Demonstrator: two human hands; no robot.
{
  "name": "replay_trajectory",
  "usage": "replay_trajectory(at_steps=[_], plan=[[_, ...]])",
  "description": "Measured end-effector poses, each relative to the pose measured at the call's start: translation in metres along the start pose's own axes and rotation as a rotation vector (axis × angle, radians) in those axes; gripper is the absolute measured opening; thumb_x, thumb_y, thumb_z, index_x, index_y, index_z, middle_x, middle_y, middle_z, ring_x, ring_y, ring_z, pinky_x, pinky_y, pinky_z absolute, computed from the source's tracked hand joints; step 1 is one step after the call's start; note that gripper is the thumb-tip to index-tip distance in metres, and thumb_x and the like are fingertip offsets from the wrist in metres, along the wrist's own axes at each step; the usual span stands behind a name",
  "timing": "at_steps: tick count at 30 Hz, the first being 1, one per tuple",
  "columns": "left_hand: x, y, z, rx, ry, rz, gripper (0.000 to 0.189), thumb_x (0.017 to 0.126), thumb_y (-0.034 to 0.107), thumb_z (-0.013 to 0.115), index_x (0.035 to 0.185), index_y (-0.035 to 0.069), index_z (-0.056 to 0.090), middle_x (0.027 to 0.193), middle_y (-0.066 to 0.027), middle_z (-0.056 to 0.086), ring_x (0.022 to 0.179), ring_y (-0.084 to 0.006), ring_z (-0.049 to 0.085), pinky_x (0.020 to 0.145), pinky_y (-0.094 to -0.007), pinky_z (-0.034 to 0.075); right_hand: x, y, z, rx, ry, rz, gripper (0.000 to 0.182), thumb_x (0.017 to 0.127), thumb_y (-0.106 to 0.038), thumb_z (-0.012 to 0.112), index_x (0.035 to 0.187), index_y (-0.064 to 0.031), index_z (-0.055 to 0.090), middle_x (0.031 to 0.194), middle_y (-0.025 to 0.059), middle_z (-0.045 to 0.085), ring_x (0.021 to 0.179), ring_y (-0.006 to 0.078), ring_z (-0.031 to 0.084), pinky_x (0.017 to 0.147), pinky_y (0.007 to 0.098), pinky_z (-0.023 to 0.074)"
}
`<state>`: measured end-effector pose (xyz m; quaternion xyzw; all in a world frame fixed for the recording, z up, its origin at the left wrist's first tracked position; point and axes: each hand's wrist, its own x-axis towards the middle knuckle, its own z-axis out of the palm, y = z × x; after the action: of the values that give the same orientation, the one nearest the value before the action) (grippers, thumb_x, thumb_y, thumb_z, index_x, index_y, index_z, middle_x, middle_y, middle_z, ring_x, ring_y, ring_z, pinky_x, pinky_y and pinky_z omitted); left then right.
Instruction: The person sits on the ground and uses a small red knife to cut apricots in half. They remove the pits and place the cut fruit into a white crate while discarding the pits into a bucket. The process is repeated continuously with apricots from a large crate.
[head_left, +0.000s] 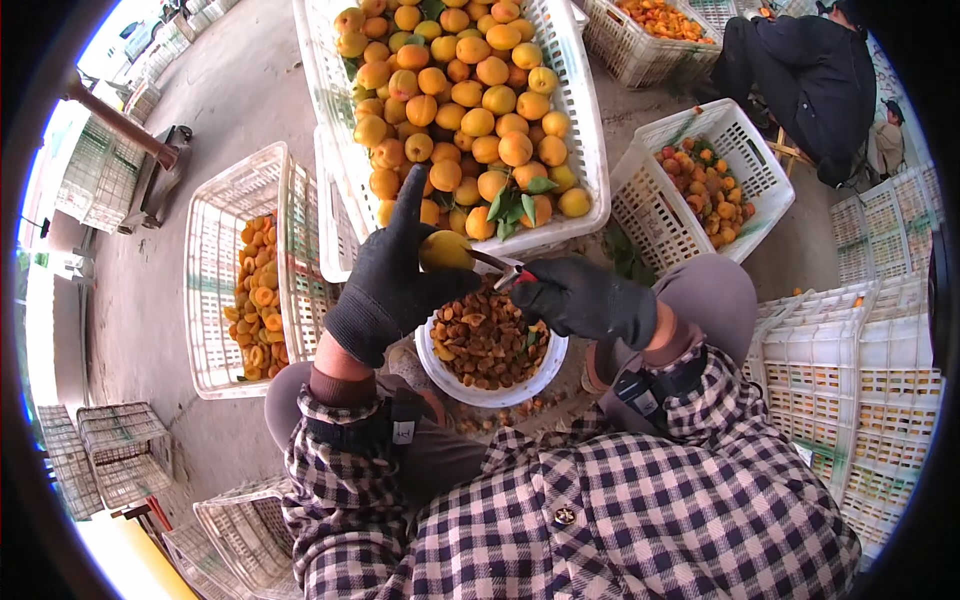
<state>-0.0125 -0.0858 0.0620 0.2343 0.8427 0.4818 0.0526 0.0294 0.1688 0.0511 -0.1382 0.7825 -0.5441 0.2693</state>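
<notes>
My left hand (397, 281), in a black glove, holds a yellow-green apricot (445, 250) between thumb and fingers, its index finger pointing up. My right hand (585, 296), gloved alike, grips a small metal hand tool (495, 264) with a red part at its handle; the tool's tip meets the fruit's right side, and its exact kind is unclear. Beneath both hands stands a white bucket (491, 397) holding brown apricot stones. Just beyond the hands, a white plastic crate (589, 142) is heaped with whole apricots (477, 122) and some green leaves (514, 210).
Halved apricots (259, 300) lie in a left crate (206, 262). A right crate (660, 202) holds reddish, soft-looking apricots (705, 191). Another crate (645, 64) stands farther back. A person in dark clothes (810, 82) sits bent at upper right. Stacked crates (817, 375) stand close on my right.
</notes>
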Motion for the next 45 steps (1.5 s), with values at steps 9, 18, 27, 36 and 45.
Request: replay_trajectory(at_steps=[9,18,27,36,45], plan=[[0.005,-0.009,-0.006,0.171,0.142,-0.043,0.099,0.079,0.008,0.083,0.158,0.007,0.023,0.104,-0.0139,0.071,0.095,-0.0208,0.069,0.084,-0.0354,0.056,-0.022,-0.019,-0.054,0.05,-0.025,0.254,0.034,0.101,-0.035,0.061,0.111,-0.0035,0.066,0.08,0.0,0.064,0.064,0.0082,0.055,0.058,0.0258,0.0453],[0.009,-0.014,0.086,-0.638,0.138,0.004,0.042,0.106,0.039,0.05,0.124,0.001,0.053,0.1,-0.0071,0.063,0.088,-0.0203,0.064,0.076,-0.0326,0.051,0.022,0.007,0.012,0.19,0.692,-0.381,0.037,0.102,-0.042,0.058,0.103,-0.0044,0.063,0.087,0.0053,0.062,0.076,0.015,0.057,0.071,0.0304,0.0465],[0.021,0.022,0.08,0.328,0.346,0.344,0.046,0.094,0.047,0.054,0.107,0.003,0.063,0.091,-0.0194,0.064,0.085,-0.0435,0.061,0.073,-0.0467,0.046,0.04,0.018,0.029,0.101,0.977,-0.297,0.037,0.099,-0.042,0.061,0.099,-0.0047,0.063,0.084,0.0092,0.062,0.078,0.0216,0.061,0.072,0.0358,0.0481],[0.024,0.022,0.104,-0.024,0.482,0.107,0.044,0.101,0.043,0.049,0.106,0.002,0.064,0.084,-0.0181,0.068,0.079,-0.0375,0.068,0.07,-0.0435,0.051,0.052,0.004,0.037,0.528,0.968,-0.348,0.026,0.089,-0.027,0.076,0.085,-0.0053,0.062,0.074,0.0064,0.06,0.068,0.0177,0.055,0.067,0.0327,0.0468],[0.019,-0.016,0.123,-0.736,0.405,-0.129,0.039,0.108,0.032,0.043,0.124,0.001,0.058,0.108,-0.0122,0.066,0.097,-0.0207,0.062,0.085,-0.0323,0.05,0.051,-0.011,0.03,-0.141,1.067,-0.484,0.027,0.086,-0.023,0.076,0.077,-0.0057,0.058,0.071,0.0106,0.057,0.065,0.0277,0.057,0.062,0.0373,0.0457]])
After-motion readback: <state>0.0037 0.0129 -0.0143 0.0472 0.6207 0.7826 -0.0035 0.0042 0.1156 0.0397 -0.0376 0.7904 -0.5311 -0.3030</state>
